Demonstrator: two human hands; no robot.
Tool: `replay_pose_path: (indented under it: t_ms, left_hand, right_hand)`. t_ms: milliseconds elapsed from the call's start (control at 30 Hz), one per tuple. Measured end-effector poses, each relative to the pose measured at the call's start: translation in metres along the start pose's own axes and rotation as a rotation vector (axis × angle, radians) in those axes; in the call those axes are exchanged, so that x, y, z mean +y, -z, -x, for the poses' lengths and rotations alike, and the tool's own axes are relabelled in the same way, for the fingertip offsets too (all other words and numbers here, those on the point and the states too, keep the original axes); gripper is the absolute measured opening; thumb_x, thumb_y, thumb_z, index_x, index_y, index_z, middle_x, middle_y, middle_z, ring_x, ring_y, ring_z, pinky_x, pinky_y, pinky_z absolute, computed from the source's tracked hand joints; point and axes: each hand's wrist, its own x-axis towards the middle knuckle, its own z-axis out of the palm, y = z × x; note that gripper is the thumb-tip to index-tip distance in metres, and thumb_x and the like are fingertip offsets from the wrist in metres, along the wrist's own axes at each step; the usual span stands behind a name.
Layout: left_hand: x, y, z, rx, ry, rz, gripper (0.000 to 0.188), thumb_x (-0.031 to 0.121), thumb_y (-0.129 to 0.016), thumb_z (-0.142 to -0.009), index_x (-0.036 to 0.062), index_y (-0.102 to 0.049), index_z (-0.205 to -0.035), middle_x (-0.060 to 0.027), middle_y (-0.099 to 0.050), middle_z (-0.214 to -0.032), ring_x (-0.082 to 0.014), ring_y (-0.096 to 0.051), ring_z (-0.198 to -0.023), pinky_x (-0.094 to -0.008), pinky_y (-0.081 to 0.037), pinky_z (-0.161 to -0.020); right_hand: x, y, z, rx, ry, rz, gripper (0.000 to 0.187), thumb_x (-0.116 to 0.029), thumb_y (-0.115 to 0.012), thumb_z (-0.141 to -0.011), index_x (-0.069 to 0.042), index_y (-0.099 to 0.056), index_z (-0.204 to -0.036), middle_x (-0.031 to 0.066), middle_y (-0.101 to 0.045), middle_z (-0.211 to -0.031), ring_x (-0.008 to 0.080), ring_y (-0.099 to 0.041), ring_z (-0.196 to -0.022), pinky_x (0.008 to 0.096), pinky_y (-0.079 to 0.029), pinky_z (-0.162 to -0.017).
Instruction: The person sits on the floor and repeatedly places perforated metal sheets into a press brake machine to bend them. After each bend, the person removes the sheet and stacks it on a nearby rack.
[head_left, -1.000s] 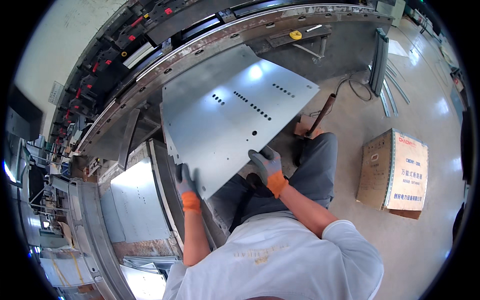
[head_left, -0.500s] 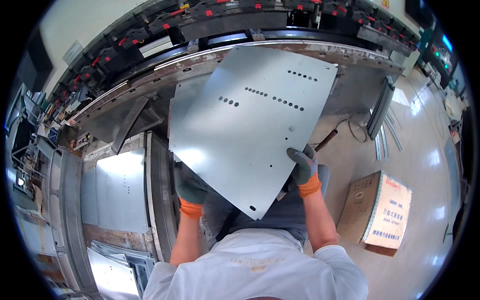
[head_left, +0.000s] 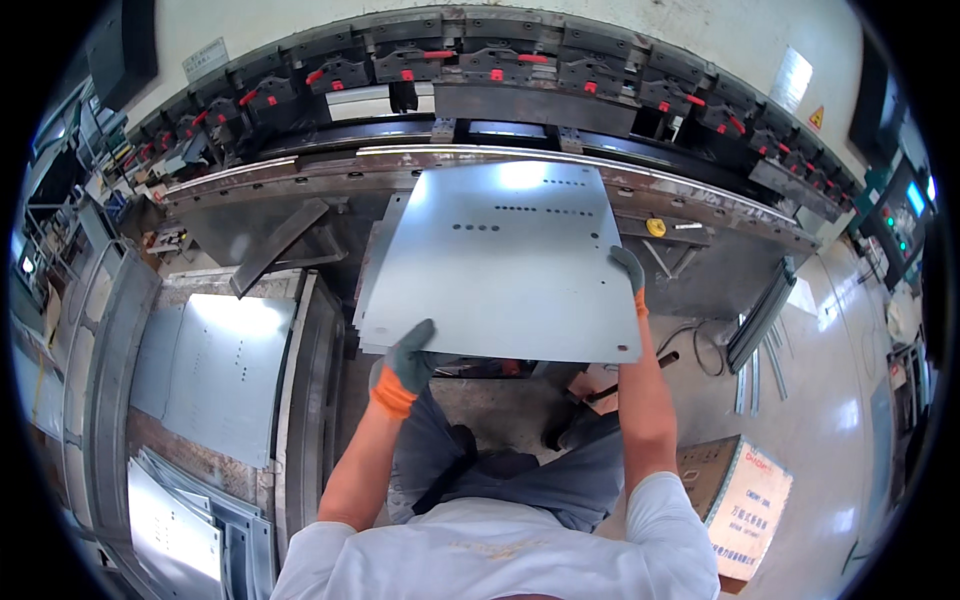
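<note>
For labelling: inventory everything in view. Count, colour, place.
sheet: 1, grey, between hands
loose sheets: several, grey, left
machine: 1, black and red, top
tape measure: 1, yellow, on shelf
control panel: 1, dark, far right
warning sign: 1, yellow, upper right
box: 1, brown, lower right
metal strips: several, grey, right
cable: 1, black, right
rod: 1, brown, near cable
clutter: uncountable, mixed, far left
shirt: 1, white, bottom
left hand: 1, grey-orange glove, near edge
right hand: 1, grey-orange glove, right edge

Glossy grey floor (head_left: 815,410), brightly lit; perhaps shelving (head_left: 62,213) far left.
</note>
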Motion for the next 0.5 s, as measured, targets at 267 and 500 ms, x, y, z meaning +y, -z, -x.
replay_pose_path:
  t_ms: [267, 500]
  left_hand:
    - [-0.013, -0.008, 0.02, 0.071, -0.213, -0.189, 0.022, 0.014, -0.062, -0.099, 0.0013, -0.067, -0.117, -0.0081, -0.068, -0.103, -0.0168, -0.067, -0.088, -0.0296, -0.055, -0.07]
    - [-0.013, -0.013, -0.028, -0.058, -0.008, 0.003, 0.031, 0.015, -0.059, -0.1, 0.0014, -0.059, -0.128, -0.0111, -0.067, -0.12, -0.025, -0.07, -0.107, -0.0413, -0.063, -0.086]
  right_hand:
    - [0.011, 0.017, 0.018, -0.01, -0.147, -0.241, 0.043, -0.019, -0.056, -0.093, 0.001, -0.058, -0.131, 0.0176, -0.068, -0.119, 0.0314, -0.069, -0.102, 0.0437, -0.057, -0.089]
    - [-0.021, 0.009, -0.014, -0.072, -0.142, -0.19, 0.045, -0.027, -0.059, -0.094, -0.002, -0.06, -0.131, 0.0139, -0.07, -0.117, 0.0269, -0.069, -0.102, 0.041, -0.057, -0.088]
